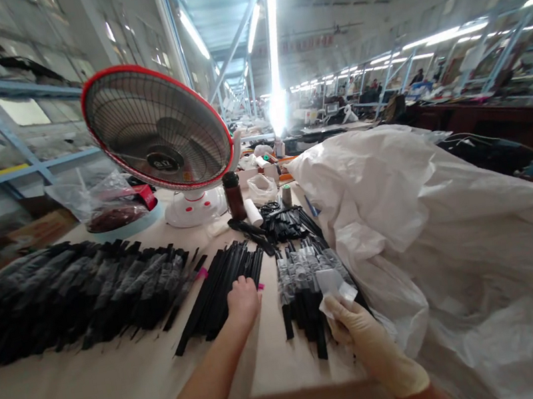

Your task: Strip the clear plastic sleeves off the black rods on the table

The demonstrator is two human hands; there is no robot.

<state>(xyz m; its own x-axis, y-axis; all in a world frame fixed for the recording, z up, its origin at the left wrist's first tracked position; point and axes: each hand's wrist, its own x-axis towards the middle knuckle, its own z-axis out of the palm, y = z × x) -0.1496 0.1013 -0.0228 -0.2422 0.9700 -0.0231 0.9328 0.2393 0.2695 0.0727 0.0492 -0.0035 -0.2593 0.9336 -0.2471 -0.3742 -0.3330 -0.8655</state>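
My bare left hand [243, 303] rests at the right edge of a fanned pile of black strips [219, 284], fingers curled down on them. How many strips it grips is hidden. My right hand [360, 326], in a cream glove, pinches a small white translucent piece [330, 280], perhaps paper or thin plastic. Beneath and beside that hand lies a second group of black strips with clear wrapped bands [303, 274]. At the left, a long row of similar banded black strips [93, 287] covers the table.
A red-rimmed fan heater [159, 132] stands behind the strips. Beside it are a dark brown bottle [234, 196], a white roll [253, 213] and a thread spool [287, 195]. Crumpled white sheeting [399, 205] fills the right side. A round tray [127, 228] sits far left.
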